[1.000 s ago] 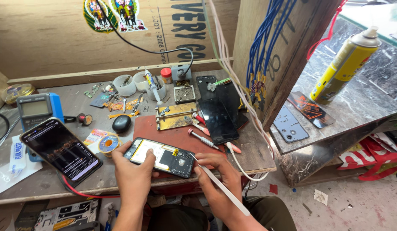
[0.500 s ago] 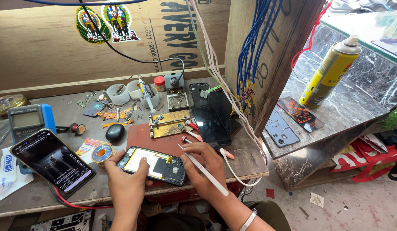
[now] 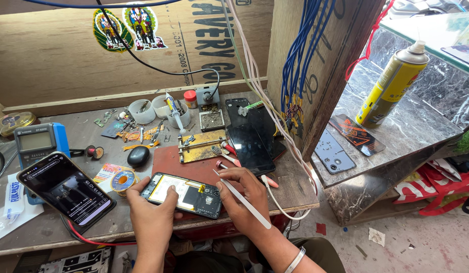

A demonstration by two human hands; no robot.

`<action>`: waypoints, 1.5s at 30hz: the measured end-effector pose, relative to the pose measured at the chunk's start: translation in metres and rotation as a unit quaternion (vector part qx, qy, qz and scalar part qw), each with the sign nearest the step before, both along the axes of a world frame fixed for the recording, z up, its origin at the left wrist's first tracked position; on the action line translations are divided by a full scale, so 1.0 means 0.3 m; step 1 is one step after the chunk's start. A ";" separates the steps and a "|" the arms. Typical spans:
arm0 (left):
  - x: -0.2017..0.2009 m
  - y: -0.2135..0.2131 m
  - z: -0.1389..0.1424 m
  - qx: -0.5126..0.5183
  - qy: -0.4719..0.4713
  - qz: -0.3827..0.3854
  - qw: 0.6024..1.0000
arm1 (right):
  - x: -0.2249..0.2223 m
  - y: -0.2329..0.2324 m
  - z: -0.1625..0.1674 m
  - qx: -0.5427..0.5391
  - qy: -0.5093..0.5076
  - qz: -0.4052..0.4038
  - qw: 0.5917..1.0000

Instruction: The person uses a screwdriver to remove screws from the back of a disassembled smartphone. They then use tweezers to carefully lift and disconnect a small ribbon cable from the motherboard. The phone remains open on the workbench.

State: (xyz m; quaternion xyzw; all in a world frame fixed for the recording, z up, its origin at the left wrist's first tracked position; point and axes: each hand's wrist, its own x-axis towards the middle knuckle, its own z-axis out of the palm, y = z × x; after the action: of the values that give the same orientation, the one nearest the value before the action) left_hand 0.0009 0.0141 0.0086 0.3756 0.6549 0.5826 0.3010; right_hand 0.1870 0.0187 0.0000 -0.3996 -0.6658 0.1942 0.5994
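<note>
An opened phone with its back off lies on the red mat at the bench's near edge. At its 9 o'clock rests a lit phone; a solder reel sits between them. At 12 o'clock stands a brass board clamp, and at 1 o'clock a dark phone. The left hand pinches the opened phone's left end, fingers curled. The right hand grips a white pen-like tool, fingertips against the phone's right edge.

yellow spray can – marble ledge | lit phone – bench left | blue meter behind it
</note>
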 end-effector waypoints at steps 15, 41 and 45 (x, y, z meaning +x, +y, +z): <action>-0.001 0.001 0.001 -0.009 0.001 -0.001 1.000 | 0.000 -0.004 0.005 -0.003 0.001 0.002 1.000; 0.001 -0.001 0.008 -0.018 0.002 0.001 1.000 | 0.002 -0.001 0.000 -0.014 -0.001 0.001 1.000; 0.001 -0.002 0.007 -0.011 0.005 0.001 1.000 | 0.001 -0.001 0.000 -0.017 0.001 0.001 1.000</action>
State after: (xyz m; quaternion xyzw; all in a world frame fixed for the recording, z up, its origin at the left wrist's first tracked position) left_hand 0.0012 0.0135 0.0108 0.3746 0.6629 0.5739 0.3015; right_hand 0.1874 0.0185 0.0001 -0.4085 -0.6623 0.2064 0.5932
